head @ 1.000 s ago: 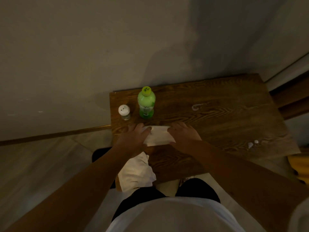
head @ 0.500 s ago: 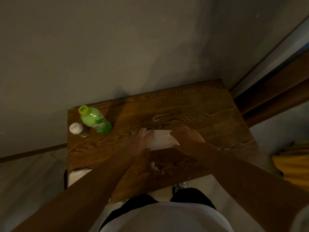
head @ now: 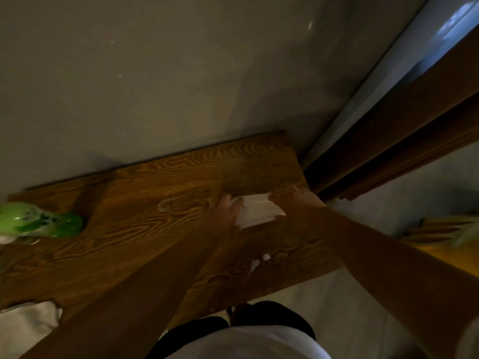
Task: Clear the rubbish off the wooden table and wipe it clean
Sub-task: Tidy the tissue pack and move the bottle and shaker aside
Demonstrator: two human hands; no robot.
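Wooden table (head: 145,203): wiping in hand

White tissue (head: 256,212) flat near right end, pressed by left hand (head: 228,216) and right hand (head: 295,203), fingers straight. Pale ring (head: 166,204) mid-top, white bits (head: 259,263) near front edge, green bottle (head: 41,221) far left. Next, likely: sweep across ring and bits.

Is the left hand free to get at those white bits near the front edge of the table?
Probably yes. The white bits lie bare on the table, nearer than the left hand, with nothing between. That hand presses the tissue together with the right hand, so it must let go first.
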